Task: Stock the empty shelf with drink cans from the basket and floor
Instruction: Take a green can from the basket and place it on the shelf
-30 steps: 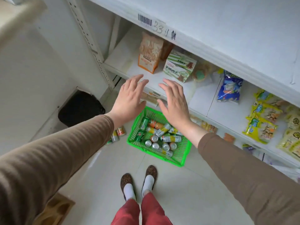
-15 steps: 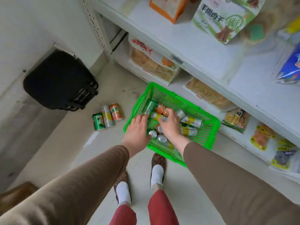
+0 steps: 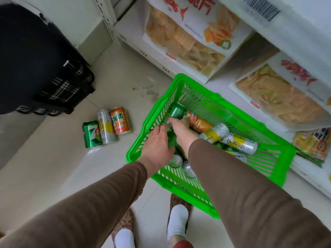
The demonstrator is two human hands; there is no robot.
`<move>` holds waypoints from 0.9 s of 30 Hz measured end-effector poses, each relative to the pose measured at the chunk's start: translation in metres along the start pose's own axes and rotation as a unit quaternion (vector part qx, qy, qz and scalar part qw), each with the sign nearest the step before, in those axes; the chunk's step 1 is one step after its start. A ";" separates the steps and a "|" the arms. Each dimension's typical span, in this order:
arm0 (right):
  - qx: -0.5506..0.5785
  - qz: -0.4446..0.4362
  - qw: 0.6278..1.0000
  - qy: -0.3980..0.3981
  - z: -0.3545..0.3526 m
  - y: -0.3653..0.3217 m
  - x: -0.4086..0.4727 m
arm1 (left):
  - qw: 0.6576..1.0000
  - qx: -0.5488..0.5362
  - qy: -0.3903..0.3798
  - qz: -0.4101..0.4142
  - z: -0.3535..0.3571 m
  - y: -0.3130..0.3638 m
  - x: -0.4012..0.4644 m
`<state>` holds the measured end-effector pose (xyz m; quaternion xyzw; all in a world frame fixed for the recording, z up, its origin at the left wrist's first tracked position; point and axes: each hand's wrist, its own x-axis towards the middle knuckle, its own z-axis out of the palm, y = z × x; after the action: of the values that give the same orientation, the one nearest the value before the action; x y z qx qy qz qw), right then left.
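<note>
A green basket (image 3: pixel 238 120) stands on the floor by the bottom shelf and holds several drink cans lying on their sides. My right hand (image 3: pixel 180 129) reaches into it and curls round a green can (image 3: pixel 176 110) at the basket's far left corner. My left hand (image 3: pixel 156 142) is just inside the left rim, spread over another green can (image 3: pixel 172 139); its fingertips are hidden, so its hold cannot be made out. Three more cans lie side by side on the floor left of the basket: a green one (image 3: pixel 91 134), a silver-and-yellow one (image 3: pixel 105 127) and an orange one (image 3: pixel 120 120).
A black bag (image 3: pixel 39 65) sits on the floor at the left by the wall. Large snack bags (image 3: pixel 186 42) fill the bottom shelf behind the basket. A shelf upright (image 3: pixel 107 20) stands at the back. My feet (image 3: pixel 178 221) are right before the basket.
I have bent lower and the view has closed in on the basket. My right hand moved to the basket's far left corner onto the green can; my left hand slid in from the rim.
</note>
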<state>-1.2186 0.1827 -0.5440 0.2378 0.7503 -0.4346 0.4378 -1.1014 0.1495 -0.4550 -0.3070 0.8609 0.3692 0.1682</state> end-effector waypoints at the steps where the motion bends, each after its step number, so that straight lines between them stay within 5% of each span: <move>1: 0.015 0.007 1.000 0.008 0.005 0.000 0.005 | 1.000 -0.011 -0.003 -0.002 0.001 -0.002 0.002; 7: 0.073 0.003 0.997 -0.004 -0.006 -0.008 -0.023 | 0.999 -0.024 -0.024 0.001 -0.021 0.004 -0.017; 12: 0.013 -0.076 0.997 -0.014 -0.058 -0.056 -0.151 | 0.999 -0.049 -0.012 -0.003 -0.084 0.047 -0.065; 21: -0.010 -0.272 0.961 -0.036 -0.146 -0.201 -0.444 | 0.988 -0.066 0.085 0.114 -0.292 0.183 -0.189; 27: 0.172 -0.319 0.924 -0.120 -0.189 -0.285 -0.607 | 0.955 -0.081 0.167 0.231 -0.426 0.281 -0.261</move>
<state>-1.2081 0.2142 0.1515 0.0035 0.6420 -0.6991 0.3147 -1.1141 0.0913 0.1154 -0.1698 0.8912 0.4102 -0.0928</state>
